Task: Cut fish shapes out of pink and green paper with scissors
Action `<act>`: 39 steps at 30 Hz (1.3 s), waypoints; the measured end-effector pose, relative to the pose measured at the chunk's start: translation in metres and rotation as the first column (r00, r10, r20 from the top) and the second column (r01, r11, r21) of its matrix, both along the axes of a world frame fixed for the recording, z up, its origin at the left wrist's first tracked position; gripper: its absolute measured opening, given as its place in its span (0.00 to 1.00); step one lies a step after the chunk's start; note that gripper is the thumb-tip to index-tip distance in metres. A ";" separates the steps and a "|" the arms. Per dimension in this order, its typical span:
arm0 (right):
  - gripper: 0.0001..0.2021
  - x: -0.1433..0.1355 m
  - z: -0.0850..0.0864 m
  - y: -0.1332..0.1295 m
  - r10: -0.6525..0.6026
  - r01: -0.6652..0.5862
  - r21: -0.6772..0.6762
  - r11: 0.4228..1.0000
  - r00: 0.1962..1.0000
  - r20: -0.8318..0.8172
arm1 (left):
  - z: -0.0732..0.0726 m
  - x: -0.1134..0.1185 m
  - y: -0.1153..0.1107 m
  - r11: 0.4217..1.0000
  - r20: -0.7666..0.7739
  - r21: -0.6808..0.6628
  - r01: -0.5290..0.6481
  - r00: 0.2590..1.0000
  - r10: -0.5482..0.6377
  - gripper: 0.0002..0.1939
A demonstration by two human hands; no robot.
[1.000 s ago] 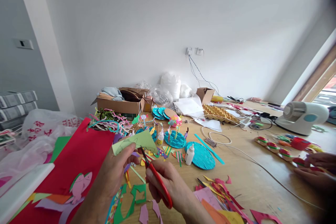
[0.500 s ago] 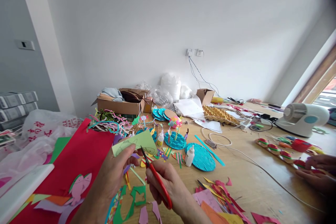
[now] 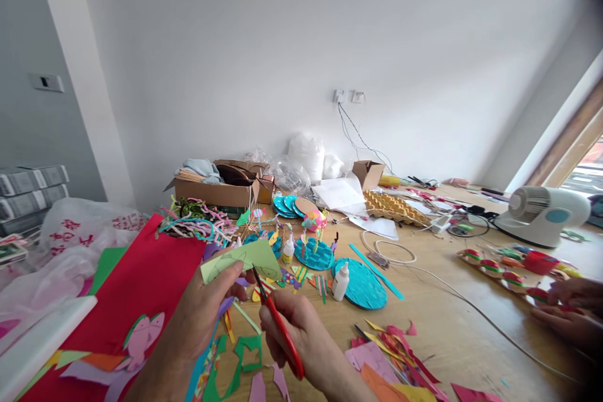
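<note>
Between the thumb and fingers of my left hand (image 3: pixel 221 289) is a sheet of light green paper (image 3: pixel 242 259) with fish outlines drawn on it. My right hand (image 3: pixel 294 320) grips a pair of red-handled scissors (image 3: pixel 282 326). Their dark blades point up and meet the paper's lower right edge; whether they are parted is hard to see. Under my hands lie green paper scraps (image 3: pixel 247 352) and pink ones (image 3: pixel 280 380). Just beyond are small striped paper fish (image 3: pixel 321 286) and a white glue bottle (image 3: pixel 341 282).
A blue round plate (image 3: pixel 365 286) lies beyond the glue. Red paper (image 3: pixel 136 282) covers the left side. Coloured scraps (image 3: pixel 396 358) are heaped at front right. A white cable (image 3: pixel 471 304) crosses the table towards another person's hands (image 3: pixel 568 308). A white fan (image 3: pixel 541 217) stands behind them.
The light green paper has tilted slightly and its right end sits a little lower. My right hand and the scissors have shifted slightly left and down. Both hands keep their hold.
</note>
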State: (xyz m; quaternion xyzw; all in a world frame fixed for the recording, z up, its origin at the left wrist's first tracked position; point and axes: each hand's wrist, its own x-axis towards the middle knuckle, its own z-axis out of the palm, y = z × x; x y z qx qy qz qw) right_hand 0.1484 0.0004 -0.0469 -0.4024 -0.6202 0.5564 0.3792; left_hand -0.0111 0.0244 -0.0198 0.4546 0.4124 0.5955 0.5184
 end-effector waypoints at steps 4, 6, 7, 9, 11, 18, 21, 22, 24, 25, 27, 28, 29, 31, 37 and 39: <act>0.14 -0.001 0.005 -0.001 0.004 -0.005 0.015 1.000 1.000 0.020 | 0.000 0.000 -0.001 1.000 0.018 -0.002 -0.001 1.000 0.001 0.07; 0.14 -0.001 0.005 -0.001 0.003 -0.003 0.017 1.000 1.000 0.029 | 0.000 -0.001 -0.001 1.000 0.021 -0.002 -0.002 1.000 0.002 0.07; 0.14 0.000 0.005 -0.001 0.002 -0.002 0.015 1.000 1.000 0.030 | -0.001 -0.001 -0.001 1.000 0.015 0.000 0.001 1.000 -0.001 0.07; 0.13 0.000 0.003 0.000 0.001 -0.001 0.014 1.000 1.000 0.031 | -0.001 -0.001 -0.002 1.000 -0.010 0.005 0.010 1.000 -0.010 0.07; 0.12 0.000 0.002 0.000 -0.006 0.006 0.011 1.000 1.000 0.031 | -0.001 0.000 -0.002 1.000 -0.036 0.009 0.016 0.999 -0.016 0.07; 0.14 0.000 0.005 0.000 -0.016 0.017 -0.009 1.000 0.999 0.030 | -0.001 0.000 -0.003 1.000 -0.046 0.012 0.013 0.999 -0.013 0.07; 0.15 -0.001 0.005 0.001 -0.017 0.017 -0.005 1.000 1.000 0.014 | -0.002 0.000 -0.004 0.998 -0.101 0.014 0.054 0.993 -0.052 0.07; 0.16 -0.001 0.004 0.001 -0.019 0.019 -0.006 1.000 1.000 0.010 | -0.002 0.000 -0.004 0.998 -0.106 0.012 0.060 0.993 -0.058 0.06; 0.17 -0.003 0.003 0.001 -0.023 0.023 -0.012 1.000 1.000 0.003 | -0.004 0.001 -0.003 0.998 -0.089 0.009 0.058 0.994 -0.057 0.06; 0.17 -0.003 0.002 0.002 -0.026 0.026 -0.015 1.000 1.000 0.000 | -0.005 0.001 -0.002 0.999 -0.076 0.007 0.051 0.996 -0.050 0.06; 0.18 -0.005 0.000 0.002 -0.036 0.036 -0.020 0.999 0.999 0.002 | -0.006 0.001 -0.001 0.999 -0.061 0.010 0.044 0.997 -0.043 0.06; 0.18 -0.005 -0.001 0.002 -0.043 0.043 -0.023 0.999 0.999 0.008 | -0.006 0.002 0.000 0.999 -0.062 0.016 0.041 0.997 -0.040 0.06; 0.18 -0.005 -0.002 0.002 -0.049 0.050 -0.026 0.998 0.999 0.018 | -0.006 0.002 0.000 0.999 -0.067 0.023 0.039 0.997 -0.038 0.06; 0.18 -0.005 -0.004 0.002 -0.055 0.056 -0.027 0.998 0.998 0.037 | -0.005 0.002 0.000 0.999 -0.073 0.029 0.031 0.997 -0.029 0.06; 0.18 -0.004 -0.001 -0.001 -0.030 0.030 0.002 1.000 0.999 0.010 | -0.001 0.004 -0.006 1.000 -0.094 0.002 0.017 0.995 -0.017 0.07; 0.18 -0.005 0.001 -0.002 -0.027 0.027 0.011 1.000 0.999 0.029 | -0.001 0.004 -0.006 1.000 -0.101 0.005 0.019 0.995 -0.018 0.07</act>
